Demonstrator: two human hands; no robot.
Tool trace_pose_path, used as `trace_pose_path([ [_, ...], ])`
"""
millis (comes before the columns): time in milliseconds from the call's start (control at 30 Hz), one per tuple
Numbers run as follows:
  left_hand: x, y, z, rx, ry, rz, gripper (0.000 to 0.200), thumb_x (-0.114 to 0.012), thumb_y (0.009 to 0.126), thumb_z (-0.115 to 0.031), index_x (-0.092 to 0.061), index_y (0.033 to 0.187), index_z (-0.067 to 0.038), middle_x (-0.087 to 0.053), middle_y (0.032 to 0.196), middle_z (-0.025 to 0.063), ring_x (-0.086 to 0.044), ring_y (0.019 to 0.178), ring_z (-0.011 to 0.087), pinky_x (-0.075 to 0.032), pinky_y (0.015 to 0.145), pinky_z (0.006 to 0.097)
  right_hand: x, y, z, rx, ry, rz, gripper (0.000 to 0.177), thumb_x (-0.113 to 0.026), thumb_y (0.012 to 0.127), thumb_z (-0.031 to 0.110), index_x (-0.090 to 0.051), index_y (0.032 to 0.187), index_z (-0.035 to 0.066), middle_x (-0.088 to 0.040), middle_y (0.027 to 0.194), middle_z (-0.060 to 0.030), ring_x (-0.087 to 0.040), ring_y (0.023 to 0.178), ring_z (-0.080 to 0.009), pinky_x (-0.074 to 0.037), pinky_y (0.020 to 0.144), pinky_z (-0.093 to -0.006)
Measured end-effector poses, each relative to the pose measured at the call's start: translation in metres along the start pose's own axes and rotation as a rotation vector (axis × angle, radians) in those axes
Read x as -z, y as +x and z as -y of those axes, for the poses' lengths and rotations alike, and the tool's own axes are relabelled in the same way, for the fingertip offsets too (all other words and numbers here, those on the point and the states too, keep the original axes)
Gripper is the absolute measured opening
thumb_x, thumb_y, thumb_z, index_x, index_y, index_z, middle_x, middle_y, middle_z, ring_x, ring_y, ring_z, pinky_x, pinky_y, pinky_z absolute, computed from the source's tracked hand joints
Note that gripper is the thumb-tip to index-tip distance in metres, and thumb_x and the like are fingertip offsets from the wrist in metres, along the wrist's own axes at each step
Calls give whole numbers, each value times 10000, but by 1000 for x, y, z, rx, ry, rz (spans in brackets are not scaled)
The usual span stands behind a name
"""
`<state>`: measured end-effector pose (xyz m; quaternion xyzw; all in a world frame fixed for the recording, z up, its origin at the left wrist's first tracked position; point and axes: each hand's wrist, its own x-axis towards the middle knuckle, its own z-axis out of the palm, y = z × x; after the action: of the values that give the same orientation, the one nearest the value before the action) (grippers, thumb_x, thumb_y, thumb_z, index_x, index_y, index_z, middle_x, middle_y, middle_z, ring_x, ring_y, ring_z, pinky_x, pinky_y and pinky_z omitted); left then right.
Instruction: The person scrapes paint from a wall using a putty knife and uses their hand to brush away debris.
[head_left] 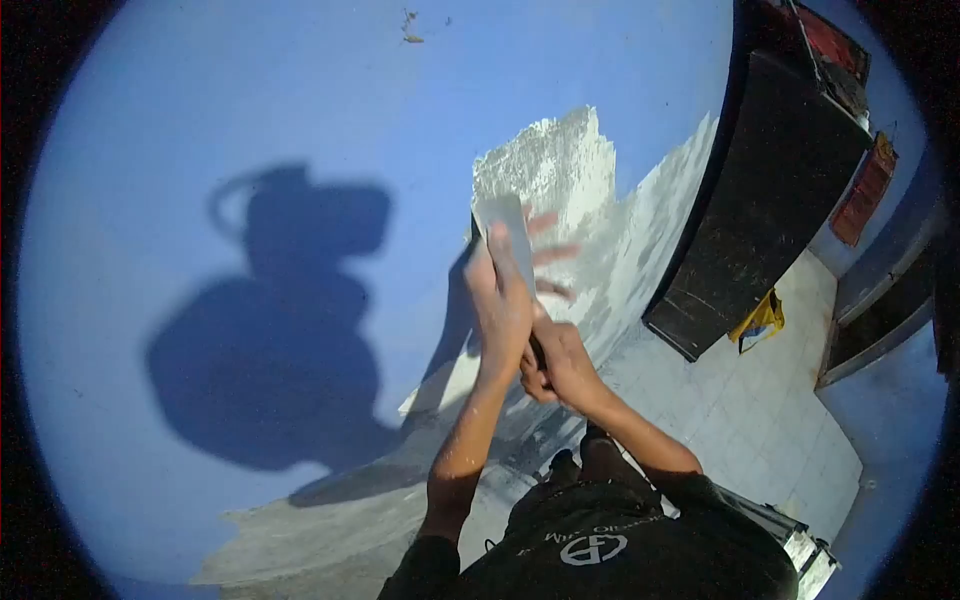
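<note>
A flat grey metal putty knife [508,212] is tilted up in front of the wall between my two hands. My right hand [565,365] is closed around its dark handle, low on the tool. My left hand [507,300] is against the blade, the thumb lying along its near face. The other left fingers reach out past the blade's right side, spread and smeared by motion. Behind the blade, the blue wall [400,110] carries a rough whitish-grey patch [550,165] with ragged edges, streaked down to the right.
A large black cabinet [750,190] stands against the wall on the right. Near its base hangs a yellow cloth-like item [760,322], with a red one [866,190] farther up. Pale tiled floor [740,400] lies below. Shadows of my head and body fall on the wall.
</note>
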<state>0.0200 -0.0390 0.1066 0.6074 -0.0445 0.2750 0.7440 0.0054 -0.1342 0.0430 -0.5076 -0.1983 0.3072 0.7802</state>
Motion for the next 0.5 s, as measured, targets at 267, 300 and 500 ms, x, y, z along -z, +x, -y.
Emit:
trace_pose_path([
  [267, -8, 15, -15, 18, 38, 34, 625, -302, 1009, -443, -422, 1277, 109, -613, 1142, 234, -693, 854, 291, -555, 500, 306, -9, 9, 22, 52, 52, 3, 629, -303, 1006, 521, -375, 569, 75, -349, 444, -19, -339, 331, -110, -234, 326, -274],
  [300, -12, 20, -22, 3, 21, 52, 626, -299, 1008, -448, -425, 1278, 103, -614, 1138, 232, -694, 849, 288, -550, 496, 306, -11, 4, 27, 58, 49, 7, 629, -303, 1006, 521, -375, 569, 75, -349, 444, -19, -339, 331, -110, -234, 326, -274],
  [500, -3, -3, 0, 15, 42, 17, 616, -299, 1007, -453, -428, 1289, 79, -621, 1126, 218, -694, 837, 282, -537, 495, 299, -11, -14, 24, -71, 6, -49, 597, -329, 990, 542, -365, 616, 79, -310, 470, -12, -278, 321, -109, -211, 329, -256],
])
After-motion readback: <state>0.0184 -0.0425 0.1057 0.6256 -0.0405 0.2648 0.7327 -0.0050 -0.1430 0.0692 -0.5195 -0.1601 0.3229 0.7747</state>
